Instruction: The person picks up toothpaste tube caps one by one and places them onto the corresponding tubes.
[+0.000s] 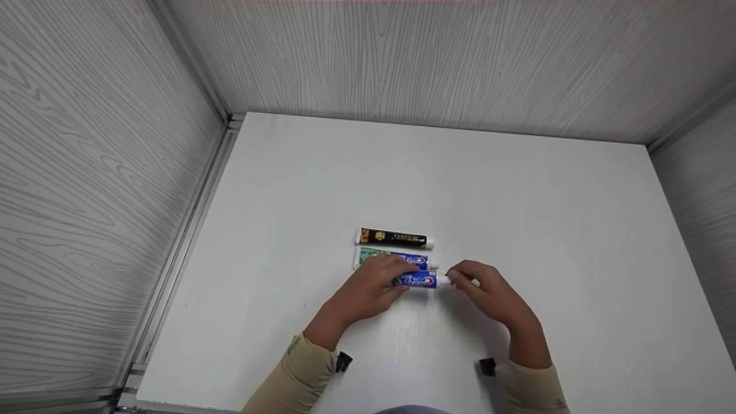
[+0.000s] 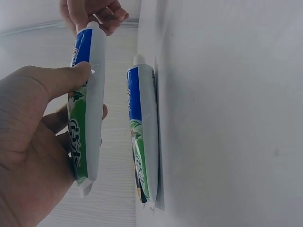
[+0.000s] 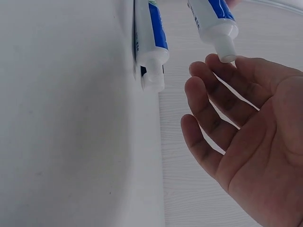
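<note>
My left hand (image 1: pixel 374 284) grips a blue, green and white toothpaste tube (image 2: pixel 97 94) round its middle, held up off the table. The thumb lies across its front and the other fingers are behind. At the tube's capped end, my right hand (image 3: pixel 251 109) has its thumb and index fingertips at the white cap (image 3: pixel 226 49), pinching its tip; the remaining fingers are loosely bent. A second blue and green toothpaste tube (image 2: pixel 149 118) lies on the table just beyond, partly covered by my left hand in the head view. Behind that one lies a black toothpaste tube (image 1: pixel 397 238) with a white cap.
The white table (image 1: pixel 546 230) spreads out around the tubes. Grey wood-grain panels (image 1: pixel 402 63) stand along its back and sides. A metal frame rail (image 1: pixel 190 230) runs along the left edge. Small black devices (image 1: pixel 487 367) sit at both wrists.
</note>
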`<state>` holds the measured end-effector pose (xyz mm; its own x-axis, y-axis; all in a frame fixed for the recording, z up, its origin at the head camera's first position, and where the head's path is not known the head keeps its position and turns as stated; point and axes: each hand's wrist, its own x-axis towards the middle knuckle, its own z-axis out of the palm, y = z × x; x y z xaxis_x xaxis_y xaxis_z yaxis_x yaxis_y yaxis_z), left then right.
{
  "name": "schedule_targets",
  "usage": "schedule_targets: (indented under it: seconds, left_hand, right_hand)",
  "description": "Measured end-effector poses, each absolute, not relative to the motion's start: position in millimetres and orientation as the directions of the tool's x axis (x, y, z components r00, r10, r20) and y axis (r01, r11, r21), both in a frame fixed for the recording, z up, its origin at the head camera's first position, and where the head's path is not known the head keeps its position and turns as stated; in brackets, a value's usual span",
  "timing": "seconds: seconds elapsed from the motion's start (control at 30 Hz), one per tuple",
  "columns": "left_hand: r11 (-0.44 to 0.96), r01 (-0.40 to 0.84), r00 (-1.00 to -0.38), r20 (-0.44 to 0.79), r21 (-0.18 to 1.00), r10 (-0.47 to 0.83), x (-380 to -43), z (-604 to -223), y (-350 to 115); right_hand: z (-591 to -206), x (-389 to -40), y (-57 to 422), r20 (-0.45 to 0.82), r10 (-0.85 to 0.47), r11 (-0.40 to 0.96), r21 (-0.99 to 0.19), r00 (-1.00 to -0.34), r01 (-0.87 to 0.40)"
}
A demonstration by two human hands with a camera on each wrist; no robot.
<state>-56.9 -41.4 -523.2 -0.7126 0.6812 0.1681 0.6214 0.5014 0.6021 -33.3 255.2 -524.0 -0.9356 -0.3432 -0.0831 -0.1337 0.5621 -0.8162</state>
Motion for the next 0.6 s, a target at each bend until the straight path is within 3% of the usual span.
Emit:
schedule_targets:
  seconds: [0.2, 0.43, 0.6]
  left_hand:
    - [0.504, 0.612, -0.718, 0.162, 0.609, 0.677, -57.6, -523.6, -42.6]
    - [0.498, 0.618, -0.715, 0.173, 0.608, 0.677, -59.0, -524.7, -44.0]
    - [0.493, 0.621, -0.711, 0.174, 0.609, 0.681, -59.9, -524.8, -42.4]
  right_hand:
    - [-524.0, -31.0, 255.8, -0.024, -0.292, 0.566, -0.810, -0.956, -0.152]
    - [-524.3, -29.7, 254.7, 0.170, -0.334, 0.520, -0.787, -0.927, -0.331]
    - [-522.9, -29.8, 252.2, 0.177, -0.346, 0.497, -0.799, -0.921, -0.340]
